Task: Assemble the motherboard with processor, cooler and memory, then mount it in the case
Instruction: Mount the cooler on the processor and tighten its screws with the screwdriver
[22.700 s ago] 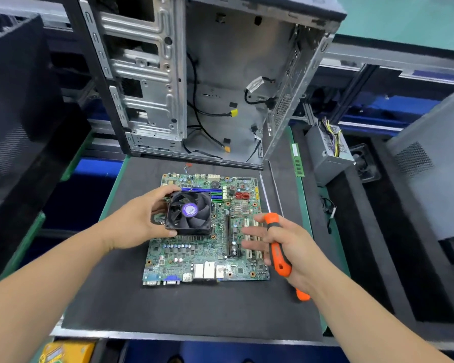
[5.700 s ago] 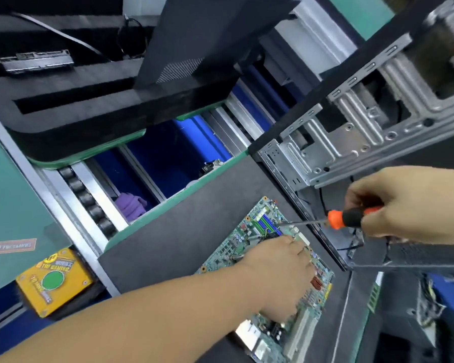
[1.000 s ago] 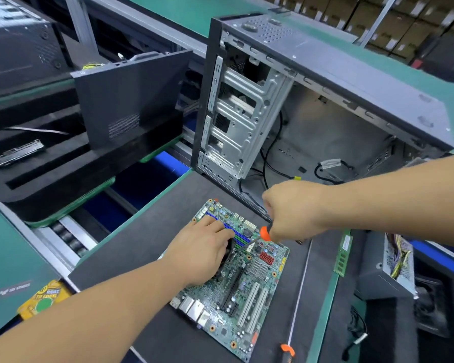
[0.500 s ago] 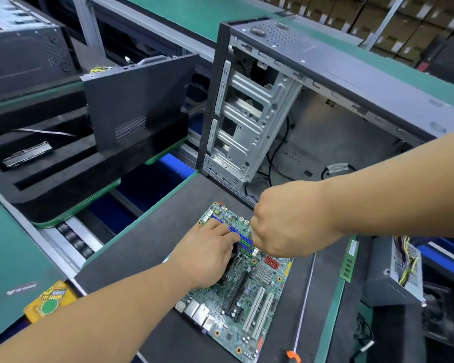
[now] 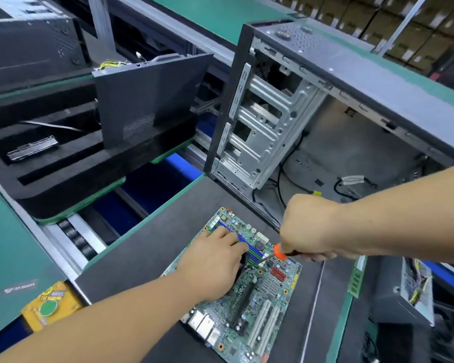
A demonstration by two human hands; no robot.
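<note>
The green motherboard lies on a dark foam mat. My left hand rests on top of the cooler, which it almost wholly hides; only a dark edge shows at its right. My right hand grips an orange-and-black screwdriver, its metal tip pointing down-left at the board beside the cooler. Blue and green memory slots run past my left fingertips. Behind the board stands the open metal case with loose cables inside.
A green memory stick lies on the mat's right edge, with a power supply beyond it. A black side panel leans in a foam tray at left. A yellow box sits lower left.
My right hand has drawn back to the right, so the screwdriver's orange collar and tip show again. My left hand stays on the cooler. The view has shifted slightly.
</note>
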